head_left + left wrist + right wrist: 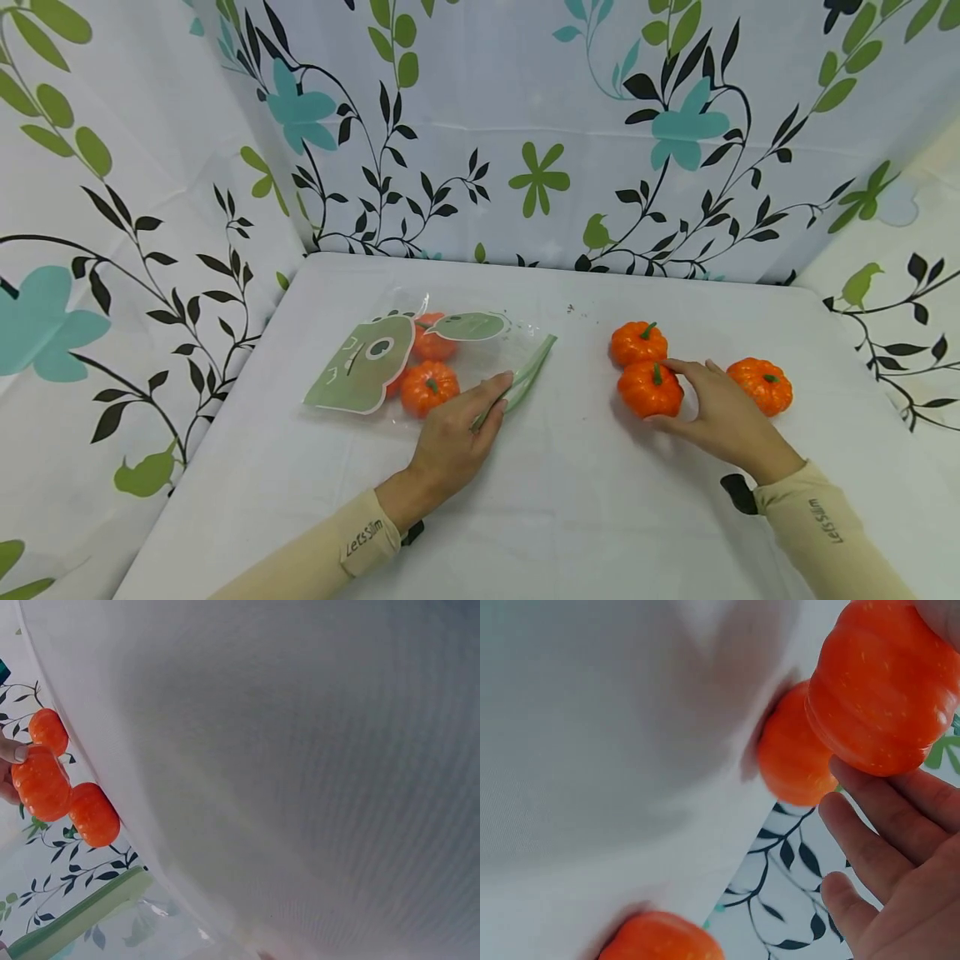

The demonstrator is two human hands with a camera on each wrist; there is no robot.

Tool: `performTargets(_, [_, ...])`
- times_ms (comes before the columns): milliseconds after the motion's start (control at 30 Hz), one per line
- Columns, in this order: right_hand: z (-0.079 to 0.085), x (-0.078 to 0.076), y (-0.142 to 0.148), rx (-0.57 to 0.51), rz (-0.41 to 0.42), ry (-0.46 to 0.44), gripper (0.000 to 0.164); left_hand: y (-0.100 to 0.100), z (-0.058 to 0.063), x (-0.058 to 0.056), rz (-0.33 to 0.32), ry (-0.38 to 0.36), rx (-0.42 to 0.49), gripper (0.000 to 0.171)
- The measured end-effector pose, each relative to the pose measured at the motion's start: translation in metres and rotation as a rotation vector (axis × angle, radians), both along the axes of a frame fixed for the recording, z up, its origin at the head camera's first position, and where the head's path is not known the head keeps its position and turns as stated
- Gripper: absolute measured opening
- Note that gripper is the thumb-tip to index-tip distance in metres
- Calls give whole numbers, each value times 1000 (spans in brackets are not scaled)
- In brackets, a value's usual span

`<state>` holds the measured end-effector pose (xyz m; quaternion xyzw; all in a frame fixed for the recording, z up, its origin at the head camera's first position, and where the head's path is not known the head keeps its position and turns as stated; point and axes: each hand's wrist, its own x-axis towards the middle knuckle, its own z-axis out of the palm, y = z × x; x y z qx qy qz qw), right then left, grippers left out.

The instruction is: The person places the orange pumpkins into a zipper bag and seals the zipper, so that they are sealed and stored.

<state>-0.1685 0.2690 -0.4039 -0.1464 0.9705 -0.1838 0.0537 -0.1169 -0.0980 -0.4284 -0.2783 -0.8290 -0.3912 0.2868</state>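
Clear bag (360,367): flat at left on the white table (570,500), green dinosaur print uppermost, mouth facing right; at least two bagged pumpkins (429,388) show inside.
Left hand (450,442): at the near end of the green mouth strip (531,371), apparently pinching it between fingers and thumb.
Right hand (731,425): thumb and fingers pinching the held pumpkin (648,390) from its right side.
Held pumpkin: right of the bag; the wrist views suggest it is off the table.
Loose pumpkins: the far pumpkin (634,343) just beyond the held one, the right pumpkin (761,387) beside the right hand.
Step in hand: judged to be pumpkin pick-up, bag steadied for loading.
Next move: probably calls for parting the mouth strip, then carrying the held pumpkin left without dragging the bag.
Strip gap: cannot tell how far the edges part.
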Motion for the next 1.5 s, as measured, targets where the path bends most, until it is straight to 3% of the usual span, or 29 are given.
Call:
performTargets(533, [-9,11,-58,-290,153,-29,91,-1,-3,1,1,-1,10,43])
performTargets(900, [-11,14,-94,-331,226,-49,90,-1,-1,2,3,-3,-1,47])
performTargets(1500, [-25,7,-140,-336,317,-5,86,0,-1,2,0,-6,-16,48])
